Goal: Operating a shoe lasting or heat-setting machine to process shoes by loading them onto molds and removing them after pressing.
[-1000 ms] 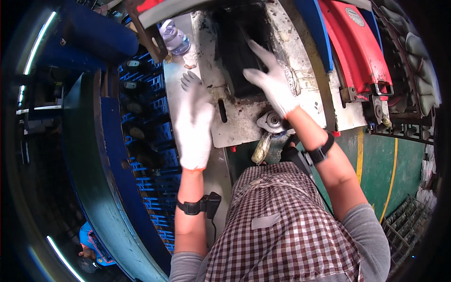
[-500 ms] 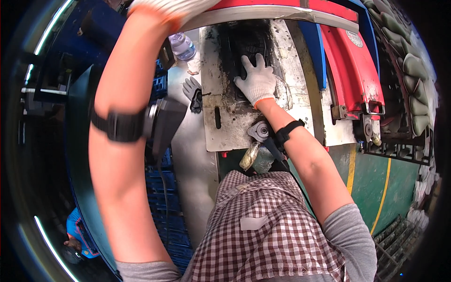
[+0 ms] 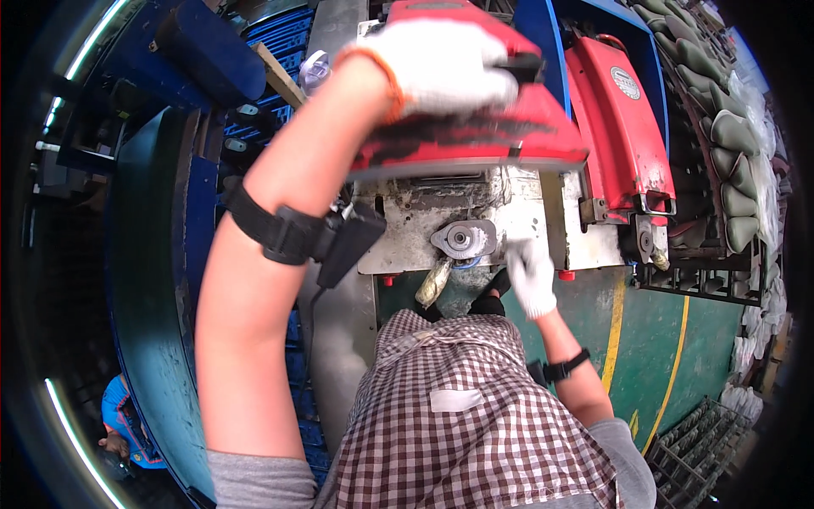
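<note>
My left hand (image 3: 449,68), in a white knit glove with an orange cuff, is closed round the black handle (image 3: 527,67) on top of a red machine lid (image 3: 475,140). The lid is tilted down over the metal bed (image 3: 398,220) and hides most of it. Motion smears both lid and glove. My right hand (image 3: 532,280), gloved too, is at the bed's front right edge; its fingers are blurred. Left of it sits a round grey metal fitting (image 3: 460,240), with a yellowish wrapped lever (image 3: 434,284) below.
A second red machine lid (image 3: 619,127) in a blue frame stands to the right. Beyond it, grey-green moulded pieces (image 3: 733,131) are stacked on a rack. Blue crates and a clear bottle (image 3: 315,71) are at the left. Another person (image 3: 127,424) is at the lower left.
My left hand has brought the red lid down towards me over the bed. My right hand has drawn back from the dark plate on the bed to its front right edge.
</note>
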The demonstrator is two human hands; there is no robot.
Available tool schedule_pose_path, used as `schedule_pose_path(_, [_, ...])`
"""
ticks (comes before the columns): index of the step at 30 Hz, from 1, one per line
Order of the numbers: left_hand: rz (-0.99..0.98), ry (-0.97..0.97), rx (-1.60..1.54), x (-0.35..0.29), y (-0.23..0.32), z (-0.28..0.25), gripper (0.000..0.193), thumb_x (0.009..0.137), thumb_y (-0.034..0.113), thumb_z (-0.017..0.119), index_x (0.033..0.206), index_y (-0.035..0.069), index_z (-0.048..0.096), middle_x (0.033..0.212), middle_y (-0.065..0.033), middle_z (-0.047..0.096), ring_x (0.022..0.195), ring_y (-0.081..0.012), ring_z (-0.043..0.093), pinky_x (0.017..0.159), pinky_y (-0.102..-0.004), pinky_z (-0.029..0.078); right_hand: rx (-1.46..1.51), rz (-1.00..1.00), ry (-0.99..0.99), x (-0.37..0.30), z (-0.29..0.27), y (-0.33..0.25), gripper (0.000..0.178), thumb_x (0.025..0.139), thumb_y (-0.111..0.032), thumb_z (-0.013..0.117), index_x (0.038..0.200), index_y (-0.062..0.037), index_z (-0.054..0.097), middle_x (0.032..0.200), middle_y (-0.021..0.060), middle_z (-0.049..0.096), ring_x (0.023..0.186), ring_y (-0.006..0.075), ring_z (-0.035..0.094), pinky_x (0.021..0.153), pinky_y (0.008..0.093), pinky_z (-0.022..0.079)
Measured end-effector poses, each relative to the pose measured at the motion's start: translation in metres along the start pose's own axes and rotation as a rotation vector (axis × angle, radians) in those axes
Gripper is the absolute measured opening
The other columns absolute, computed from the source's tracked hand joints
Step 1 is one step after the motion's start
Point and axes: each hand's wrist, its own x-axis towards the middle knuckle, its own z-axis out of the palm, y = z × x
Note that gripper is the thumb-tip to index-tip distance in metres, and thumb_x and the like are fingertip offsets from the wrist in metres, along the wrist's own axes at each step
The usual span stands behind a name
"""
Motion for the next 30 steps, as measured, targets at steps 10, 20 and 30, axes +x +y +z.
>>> schedule_pose_path(10, [-0.124,-0.100,0.076,-0.003,-0.034,0.180,0.045,0.097,0.051,0.054,0.108,0.012,0.072,0.102,-0.0195,0.075,0.098,-0.0379,0.072,0.089,-0.0499,0.055,0.704,0.553,-1.101,-0.019,0.021,-0.021,0.065,0.104,-0.049,0.063,0.149,-0.0025,0.052,0.138,0.0132,0.062,0.124,0.0209,0.061,0.103,0.0369,0.053])
schedule_pose_path(20, [-0.180,-0.004,0.130,0.004,-0.025,0.210,0.038,0.095,0.048,0.059,0.102,0.013,0.071,0.094,-0.0160,0.076,0.091,-0.0359,0.074,0.080,-0.0513,0.057,1.708,1.026,-0.974,-0.002,0.071,-0.043,0.042,0.105,-0.041,0.060,0.134,-0.0103,0.057,0.116,0.0117,0.068,0.115,0.0319,0.067,0.104,0.0535,0.052])
schedule_pose_path(30, [-0.377,0.176,-0.131,-0.001,-0.009,0.200,0.043,0.087,0.051,0.072,0.104,0.012,0.072,0.088,-0.0132,0.075,0.087,-0.0339,0.074,0.078,-0.0433,0.057,0.760,0.763,-0.365,0.012,-0.143,0.073,0.035,0.104,-0.035,0.063,0.127,-0.0091,0.068,0.097,0.0035,0.071,0.085,0.0158,0.067,0.081,0.0302,0.054])
